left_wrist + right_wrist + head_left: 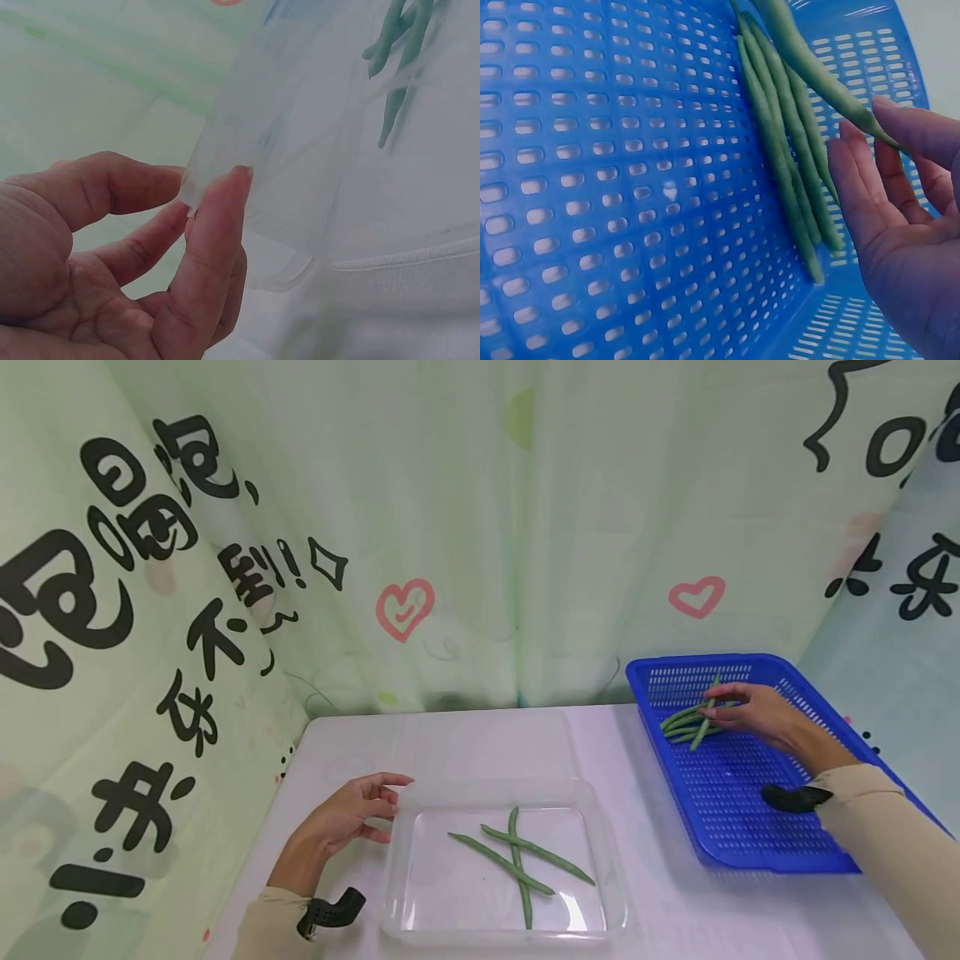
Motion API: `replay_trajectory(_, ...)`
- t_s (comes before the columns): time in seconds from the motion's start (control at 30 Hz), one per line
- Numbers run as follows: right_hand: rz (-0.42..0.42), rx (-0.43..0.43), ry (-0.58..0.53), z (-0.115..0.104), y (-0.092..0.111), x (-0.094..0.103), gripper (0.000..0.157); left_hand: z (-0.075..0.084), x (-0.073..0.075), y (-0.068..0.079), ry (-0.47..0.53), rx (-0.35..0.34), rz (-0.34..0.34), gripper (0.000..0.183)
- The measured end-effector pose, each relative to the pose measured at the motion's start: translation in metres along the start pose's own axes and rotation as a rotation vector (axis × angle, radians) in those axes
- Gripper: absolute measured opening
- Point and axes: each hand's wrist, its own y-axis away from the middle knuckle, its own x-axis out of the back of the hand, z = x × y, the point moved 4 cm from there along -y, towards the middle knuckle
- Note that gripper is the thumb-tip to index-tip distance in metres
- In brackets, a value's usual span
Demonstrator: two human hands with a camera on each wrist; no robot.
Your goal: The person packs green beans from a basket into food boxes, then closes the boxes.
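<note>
My left hand (pixel 348 814) is at the left side of a clear plastic box (pixel 431 910), and the left wrist view shows its thumb and fingers pinching the box's rim (pixel 196 176). Three green beans lie crossed inside the box, one of them (pixel 551 855) slanting to the right. Over the blue basket (pixel 738 810), my right hand (pixel 761 718) pinches a single green bean (pixel 817 79) near one end between thumb and fingers. Several more green beans (pixel 776 120) lie side by side in the basket, just beneath the held one.
Both containers stand on a white-covered table (pixel 465 743), the basket to the right of the box. A pale green curtain (pixel 480 527) with hearts and black lettering hangs behind and along the left. Black bands are worn on both wrists.
</note>
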Motion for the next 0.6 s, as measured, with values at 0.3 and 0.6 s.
replay_trajectory(0.3, -0.047, 0.02, -0.063, -0.007, 0.01, -0.001, 0.047, -0.001, 0.001, 0.0, -0.001, 0.001, 0.002, 0.049)
replay_trajectory(0.6, 0.01, 0.086, -0.052, -0.026, 0.017, -0.008, 0.06, -0.001, 0.001, -0.001, -0.002, 0.0, 0.008, 0.049)
